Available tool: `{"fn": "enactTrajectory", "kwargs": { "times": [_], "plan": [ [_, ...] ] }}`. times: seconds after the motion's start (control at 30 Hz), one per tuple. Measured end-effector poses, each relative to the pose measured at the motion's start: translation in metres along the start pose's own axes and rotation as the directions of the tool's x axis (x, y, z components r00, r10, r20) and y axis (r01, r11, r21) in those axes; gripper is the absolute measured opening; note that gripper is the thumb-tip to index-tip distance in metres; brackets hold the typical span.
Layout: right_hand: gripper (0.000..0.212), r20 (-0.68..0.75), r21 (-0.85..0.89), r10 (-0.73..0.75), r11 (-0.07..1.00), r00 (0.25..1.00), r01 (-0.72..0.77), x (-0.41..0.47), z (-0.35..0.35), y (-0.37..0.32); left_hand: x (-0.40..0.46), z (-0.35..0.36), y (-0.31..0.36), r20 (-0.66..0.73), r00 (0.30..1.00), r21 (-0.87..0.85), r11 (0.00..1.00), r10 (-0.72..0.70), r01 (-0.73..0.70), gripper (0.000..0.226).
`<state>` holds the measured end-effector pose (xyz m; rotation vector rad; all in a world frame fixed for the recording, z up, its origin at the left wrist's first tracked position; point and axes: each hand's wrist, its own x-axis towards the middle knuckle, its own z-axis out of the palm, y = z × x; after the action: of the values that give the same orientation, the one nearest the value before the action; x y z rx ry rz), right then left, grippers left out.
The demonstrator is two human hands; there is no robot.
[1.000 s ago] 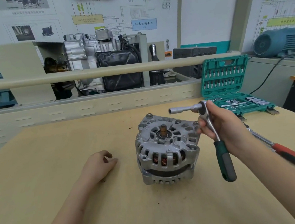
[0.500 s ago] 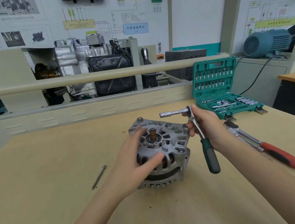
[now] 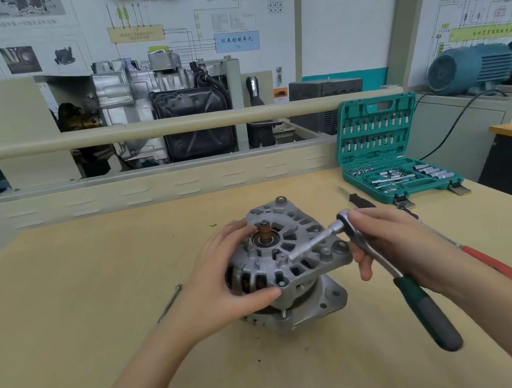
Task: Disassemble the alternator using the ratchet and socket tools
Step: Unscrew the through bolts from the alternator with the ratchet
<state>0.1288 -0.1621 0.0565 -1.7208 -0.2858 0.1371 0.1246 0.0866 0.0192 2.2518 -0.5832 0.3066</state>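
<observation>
Grey cast-aluminium alternator (image 3: 286,268) sits mid-table, tilted, shaft end up, on tan wooden table (image 3: 72,302). Left hand (image 3: 225,286) grasps housing's left flank, thumb across front rim. Right hand (image 3: 389,244) grasps green-handled chrome ratchet (image 3: 378,263) at head. Silver socket extension (image 3: 311,241) long axis runs down-left from ratchet head toward housing bolt; tip seating unclear. Handle trails toward near-right, free swing room there. Open green socket case (image 3: 381,152) well behind; red-handled tool (image 3: 502,268) right of forearm.

red-handled tool (image 3: 499,267) and loose bolt (image 3: 169,302) lie on table (image 3: 72,302).
</observation>
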Motion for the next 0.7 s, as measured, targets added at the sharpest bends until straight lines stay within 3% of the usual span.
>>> {"fn": "enactTrajectory", "kwargs": {
  "times": [0.13, 0.33, 0.6, 0.7],
  "plan": [
    [0.04, 0.047, -0.321, -0.15, 0.934, 0.988, 0.157, -0.013, 0.006, -0.021, -0.001, -0.005, -0.001, 0.022, 1.0, 0.039, 0.999, -0.007, 0.006, 0.08],
    [0.048, 0.233, -0.665, -0.267, 0.658, 0.935, 0.353, -0.004, 0.019, -0.044, 0.002, 0.005, 0.0, 0.087, 0.995, 0.177, 0.983, 0.04, -0.055, 0.077],
    [0.034, 0.435, -0.765, -0.208, 0.429, 0.876, 0.481, 0.007, 0.033, -0.075, 0.002, 0.007, -0.002, 0.066, 0.996, 0.143, 0.988, 0.053, -0.062, 0.072],
    [0.042, 0.5, -0.773, -0.177, 0.35, 0.848, 0.529, 0.012, 0.037, -0.085, 0.001, 0.006, -0.001, 0.065, 0.997, 0.133, 0.99, 0.046, -0.054, 0.074]
  ]
}}
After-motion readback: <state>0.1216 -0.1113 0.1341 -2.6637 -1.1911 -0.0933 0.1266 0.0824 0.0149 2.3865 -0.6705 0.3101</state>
